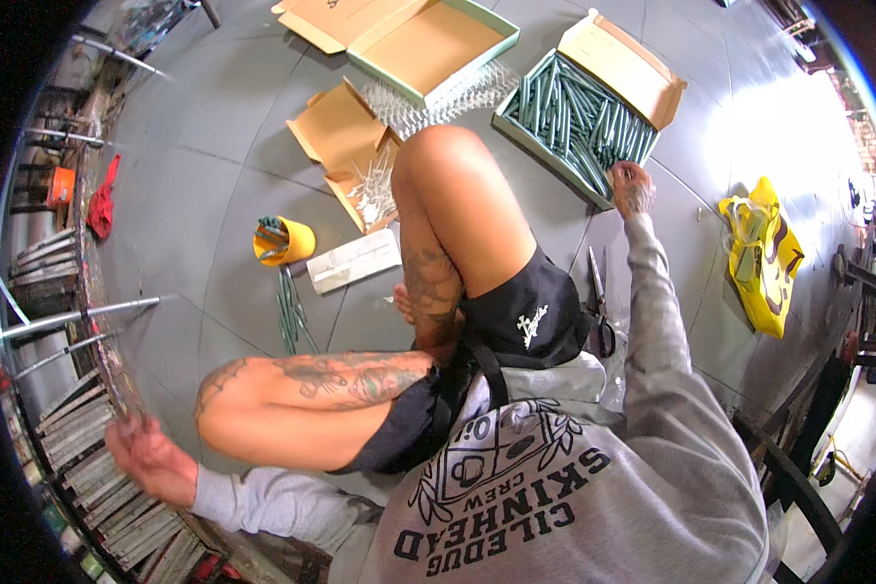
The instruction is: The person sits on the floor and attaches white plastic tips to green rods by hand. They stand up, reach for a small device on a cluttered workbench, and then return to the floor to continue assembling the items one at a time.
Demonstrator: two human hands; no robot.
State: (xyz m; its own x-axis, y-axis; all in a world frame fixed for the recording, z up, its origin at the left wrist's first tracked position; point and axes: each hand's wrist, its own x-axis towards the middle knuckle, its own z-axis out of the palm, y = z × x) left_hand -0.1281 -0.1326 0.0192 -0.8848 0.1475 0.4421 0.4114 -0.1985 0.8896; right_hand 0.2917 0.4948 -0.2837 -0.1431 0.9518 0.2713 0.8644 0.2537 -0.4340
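Observation:
My right hand (pixel 632 187) is at the near right corner of a shallow cardboard box (pixel 547 157) filled with dark green pen-like sticks (pixel 584 115). Its fingers are bent and closed at the box edge; what they grip, if anything, is hidden. Out to the left, beyond my bent knee, my left hand (pixel 151 457) hangs near the rack, blurred by motion, so its fingers do not show clearly. A yellow cup (pixel 300 239) with several green sticks in it lies tipped on the floor. More green sticks (pixel 290 313) lie loose beside it.
An opened carton (pixel 346 136) holds thin clear pieces (pixel 372 195), beside a white flat strip (pixel 356 262). Another open box (pixel 428 44) rests on clear plastic wrap (pixel 448 105). Scissors (pixel 602 307) lie by my hip, a yellow bag (pixel 764 258) farther right. Metal racks (pixel 117 487) line the left.

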